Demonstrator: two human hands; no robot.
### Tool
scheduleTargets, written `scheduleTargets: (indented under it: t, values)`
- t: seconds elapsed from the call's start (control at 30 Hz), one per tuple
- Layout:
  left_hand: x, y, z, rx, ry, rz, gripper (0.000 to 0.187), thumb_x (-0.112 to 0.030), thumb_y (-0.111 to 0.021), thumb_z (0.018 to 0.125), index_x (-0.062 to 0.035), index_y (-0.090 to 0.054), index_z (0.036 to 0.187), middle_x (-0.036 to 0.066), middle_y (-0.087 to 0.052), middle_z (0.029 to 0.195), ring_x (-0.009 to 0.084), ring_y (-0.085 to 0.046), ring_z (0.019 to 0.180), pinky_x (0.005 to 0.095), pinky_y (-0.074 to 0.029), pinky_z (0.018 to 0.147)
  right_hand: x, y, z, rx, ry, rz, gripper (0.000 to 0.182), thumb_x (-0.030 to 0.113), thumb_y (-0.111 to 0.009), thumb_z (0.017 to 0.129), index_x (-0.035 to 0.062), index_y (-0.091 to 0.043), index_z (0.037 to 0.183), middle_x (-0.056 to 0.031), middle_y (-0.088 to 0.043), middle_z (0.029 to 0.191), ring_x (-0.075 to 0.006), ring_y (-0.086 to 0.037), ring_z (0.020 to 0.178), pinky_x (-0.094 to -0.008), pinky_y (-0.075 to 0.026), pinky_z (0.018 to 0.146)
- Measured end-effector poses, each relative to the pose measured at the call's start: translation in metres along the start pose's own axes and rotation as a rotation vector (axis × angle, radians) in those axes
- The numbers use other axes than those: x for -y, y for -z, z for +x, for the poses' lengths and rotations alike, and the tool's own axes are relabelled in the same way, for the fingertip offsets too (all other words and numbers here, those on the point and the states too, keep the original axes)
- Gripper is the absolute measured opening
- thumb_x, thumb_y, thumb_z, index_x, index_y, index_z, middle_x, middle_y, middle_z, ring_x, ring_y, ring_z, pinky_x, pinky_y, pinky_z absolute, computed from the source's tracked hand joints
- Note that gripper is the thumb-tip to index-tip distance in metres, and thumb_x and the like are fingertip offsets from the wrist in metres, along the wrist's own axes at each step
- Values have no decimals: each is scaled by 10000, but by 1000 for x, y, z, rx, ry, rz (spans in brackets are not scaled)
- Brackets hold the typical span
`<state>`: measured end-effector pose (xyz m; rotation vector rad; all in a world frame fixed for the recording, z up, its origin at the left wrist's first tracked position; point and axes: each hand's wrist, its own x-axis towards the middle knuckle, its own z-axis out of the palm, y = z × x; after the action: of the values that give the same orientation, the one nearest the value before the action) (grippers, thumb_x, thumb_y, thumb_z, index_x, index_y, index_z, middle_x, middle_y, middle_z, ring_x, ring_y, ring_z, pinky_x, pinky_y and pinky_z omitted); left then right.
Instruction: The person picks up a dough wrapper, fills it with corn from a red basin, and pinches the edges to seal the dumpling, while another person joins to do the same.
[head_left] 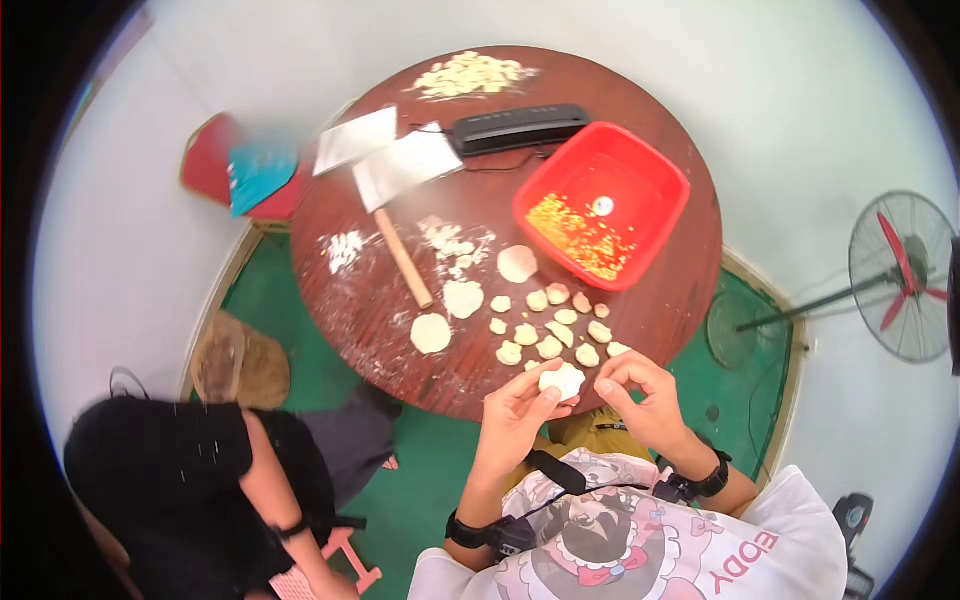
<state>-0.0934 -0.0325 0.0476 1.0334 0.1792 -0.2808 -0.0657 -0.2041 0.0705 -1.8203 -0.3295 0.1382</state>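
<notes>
My left hand (515, 420) is closed round a pale dough dumpling (563, 382) at the table's near edge, its thumb pressed along the dough. Just right of it, apart from the dumpling, my right hand (642, 400) has its fingers curled and its thumb near the fingertips; anything between them is too small to make out. Several small filled dumplings (549, 346) lie on the table beyond my hands. Flat round wrappers (431, 334) rest to the left, another wrapper (517, 263) farther off. A red basin (650, 235) holds orange-yellow chopped filling (580, 235).
On the round table (340, 290) are a rolling pin (403, 260), white boards (410, 165), a black appliance (520, 128), dough pieces (455, 245) and a pale pile (470, 75). Another person (170, 480) sits left; a fan (900, 275) stands right.
</notes>
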Motion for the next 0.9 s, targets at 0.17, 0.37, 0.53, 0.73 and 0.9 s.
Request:
scheduleTargets:
  t: [0.17,0.37,0.53,0.73,0.9]
  values:
    - [17,-18,24,111,21,105,386,-13,-483,841,37,-403,1214,132,-565,1026,167,-581,874,271,-499,748,-9,20,-1,31,-25,-114,149,75,-599,776,10,-580,909,-53,-553,805,-97,-549,670,-218,-447,580]
    - [28,-33,46,244,253,301,418,-5,-485,844,21,-372,1246,110,-563,1012,146,-576,852,249,-485,740,-47,48,-5,102,-175,32,186,88,-590,780,9,-572,948,-84,-604,782,-139,-563,636,-243,-456,582]
    - [33,-40,68,271,374,369,439,-33,-490,850,6,-351,1264,112,-565,1032,148,-577,847,258,-476,729,-72,67,8,118,-186,27,129,99,-574,791,0,-575,874,-99,-591,713,-140,-548,594,-257,-444,555]
    - [33,10,60,-127,317,670,426,-99,-509,848,-11,-385,1246,115,-565,1062,154,-584,834,253,-472,703,-170,97,36,-103,-264,-329,102,122,-515,791,31,-556,812,-156,-577,762,-334,-565,745,-388,-447,626]
    - [29,81,58,-448,353,753,388,-158,-528,837,2,-458,1183,84,-609,937,136,-589,761,237,-469,637,-234,97,55,36,-391,-509,110,165,-516,777,68,-565,797,-135,-590,762,-323,-570,757,-411,-446,628]
